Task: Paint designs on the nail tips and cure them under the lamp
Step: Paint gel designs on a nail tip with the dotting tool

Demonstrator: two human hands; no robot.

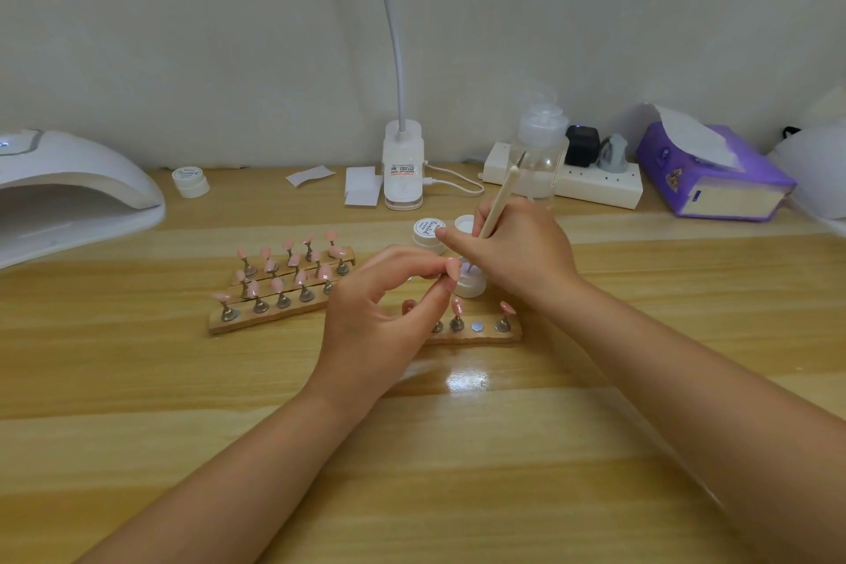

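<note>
Left hand [380, 311]: palm turned inward, fingers curled, thumb and fingertips pinching one glossy pink nail tip [453, 269] on its small stand. The tip is an elongated oval; its long axis runs roughly upright, rounded end upward.

Right hand [517, 252]: fingers folded in a pen grip around a slim, smooth, cream-coloured brush [499, 202]. The handle slants up and away from the hand; the working end points down and dips into an open round white gel pot [470, 282] just beside the held tip, between the two hands. Whether the bristles touch the gel cannot be told.

Just beyond the right hand's fingers stand a lidded white pot [428, 233] with printed lettering and a loose white lid [464, 224].

Beyond the left hand lie wooden strips [274, 311], long and flat, carrying rows of pink tips on metal cone stands. Under and between both hands lies another wooden strip [480, 334], holding a few tips and one bare round magnet [477, 326].

Far to the left of the left hand sits a smooth white domed curing lamp [68, 188]. All rest on a glossy wood-grain table [412, 472].
</note>
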